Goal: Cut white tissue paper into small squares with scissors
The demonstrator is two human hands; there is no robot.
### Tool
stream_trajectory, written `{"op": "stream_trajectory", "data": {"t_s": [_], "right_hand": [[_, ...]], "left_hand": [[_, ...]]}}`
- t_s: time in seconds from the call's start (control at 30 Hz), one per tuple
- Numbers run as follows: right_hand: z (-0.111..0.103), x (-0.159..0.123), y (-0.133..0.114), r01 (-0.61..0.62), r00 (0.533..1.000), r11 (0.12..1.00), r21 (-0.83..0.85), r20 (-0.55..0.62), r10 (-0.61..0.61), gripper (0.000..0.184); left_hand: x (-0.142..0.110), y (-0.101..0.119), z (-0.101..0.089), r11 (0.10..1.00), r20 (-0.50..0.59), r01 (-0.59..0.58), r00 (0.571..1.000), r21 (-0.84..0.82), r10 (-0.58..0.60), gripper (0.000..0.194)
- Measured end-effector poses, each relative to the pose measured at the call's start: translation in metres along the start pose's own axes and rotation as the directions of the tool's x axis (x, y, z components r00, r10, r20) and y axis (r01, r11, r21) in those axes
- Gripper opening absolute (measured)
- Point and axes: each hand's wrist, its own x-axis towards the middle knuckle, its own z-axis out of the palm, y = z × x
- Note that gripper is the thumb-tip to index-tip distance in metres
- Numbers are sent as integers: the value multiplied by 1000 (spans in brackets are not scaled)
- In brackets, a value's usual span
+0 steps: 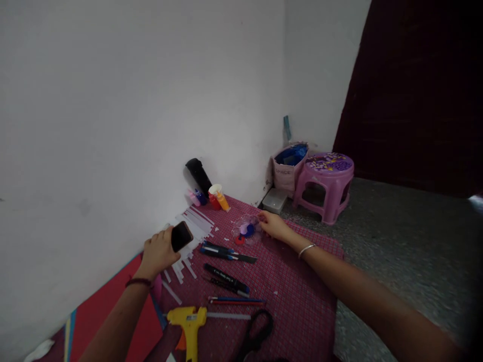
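Note:
My left hand [158,254] is wrapped round a dark-screened smartphone [181,236], held over white paper strips [198,223] at the left of the table. With its fingertips, my right hand [273,226] pinches the right rim of a clear plastic paint palette [254,239]. Lilac, dark blue and red paint lie in the palette's wells. Just below it on the checked cloth are a blue-and-black craft knife [226,252] and a black marker [226,278].
A yellow glue gun [188,322], pencils [237,301] and black scissors [256,332] lie nearest me. Red paper sheets [109,306] are at left. Paint bottles [222,201] and a black bottle [199,176] stand by the wall. A pink stool [326,183] is on the floor.

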Motion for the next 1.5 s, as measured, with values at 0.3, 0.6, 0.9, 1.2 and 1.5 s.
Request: {"op": "stream_trajectory", "data": {"t_s": [0.3,0.6,0.9,1.2,1.5], "right_hand": [[2,2,4,22,999,997,-80,-22,-24,37],[1,0,5,29,999,990,-135,18,-27,38],[2,-2,5,164,986,961,-221,25,-162,44],[-1,-7,10,290,952,953,-88,-75,-297,42],[-9,-94,-43,469,867,869,161,104,-487,23]], "left_hand": [[30,20,11,982,28,-113,993,-152,118,64],[-20,118,4,791,50,-488,840,-368,541,41],[-21,62,5,922,-2,-148,987,-359,158,51],[-105,64,-23,853,18,-175,977,-491,211,33],[-239,71,-83,888,156,-80,973,-452,167,23]]}}
